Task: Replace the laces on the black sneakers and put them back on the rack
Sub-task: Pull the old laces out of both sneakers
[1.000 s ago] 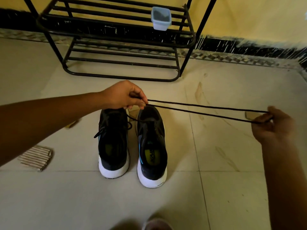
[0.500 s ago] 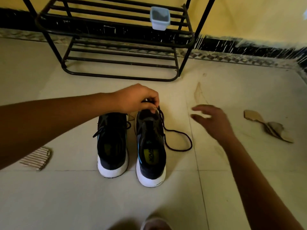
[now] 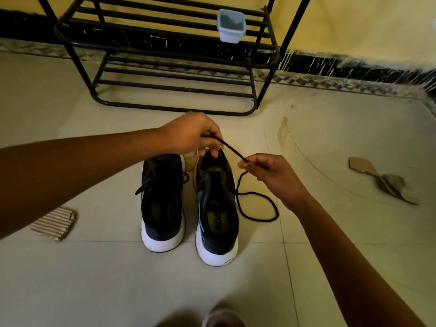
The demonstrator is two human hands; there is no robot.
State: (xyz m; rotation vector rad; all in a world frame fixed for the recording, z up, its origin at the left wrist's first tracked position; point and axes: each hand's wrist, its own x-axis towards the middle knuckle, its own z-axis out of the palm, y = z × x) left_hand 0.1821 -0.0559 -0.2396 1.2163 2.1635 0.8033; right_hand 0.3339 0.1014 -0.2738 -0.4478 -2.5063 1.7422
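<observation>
Right hand [image 3: 273,178] regrasped lace [image 3: 232,149]; tub [image 3: 230,25] unmoved.

Sneaker toe [image 3: 212,165] apparently behind left hand [image 3: 191,135]

On the right-hand sneaker [image 3: 217,241] before you, the tongue [image 3: 213,185] carries small pale letters, upside down from your side, that look like "AIR"; its yellow-green insole patch [image 3: 218,224] bears dark lettering too blurred for you to read; the left-hand sneaker [image 3: 162,227] shows a dim yellowish patch, its marks illegible.
</observation>
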